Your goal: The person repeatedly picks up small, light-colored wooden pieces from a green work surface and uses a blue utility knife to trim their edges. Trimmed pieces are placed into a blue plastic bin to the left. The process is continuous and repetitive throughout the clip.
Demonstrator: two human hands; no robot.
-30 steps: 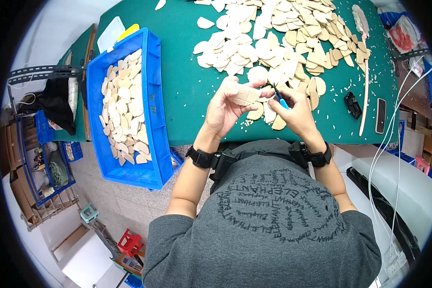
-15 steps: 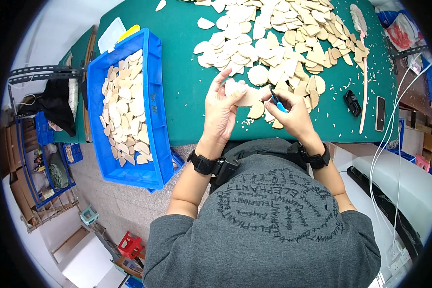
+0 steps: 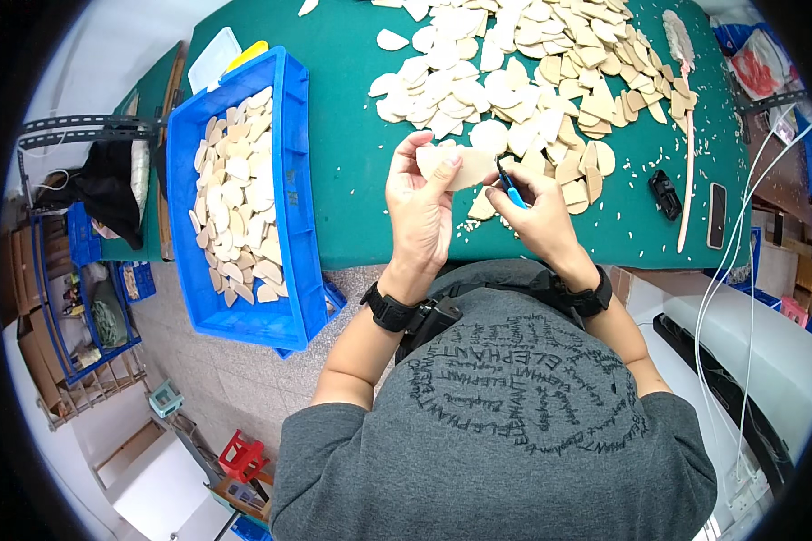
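My left hand [image 3: 419, 212] pinches a flat, pale beige piece [image 3: 472, 169] with one curved side, thumb on top. My right hand [image 3: 546, 221] is closed around a small blue-handled tool with a dark tip [image 3: 515, 196], which looks like nippers. The tool's tip is at the right end of the piece, though whether it bites into it is too small to tell. Just beyond both hands spreads a heap of similar beige pieces [image 3: 523, 95], rounded, half-round and angular.
At the left, a blue plastic crate [image 3: 299, 194] holds several such pieces. Small pale scraps dot the green tabletop [image 3: 356, 207]. On the right lie a long-handled duster [image 3: 685, 180], a small black object [image 3: 665, 195] and a phone [image 3: 716, 216]. White cables [image 3: 726, 243] hang at the right.
The piece in my left hand has been turned so its broad face shows more fully. My right hand has shifted slightly, bringing the tool's tip to the piece's right end.
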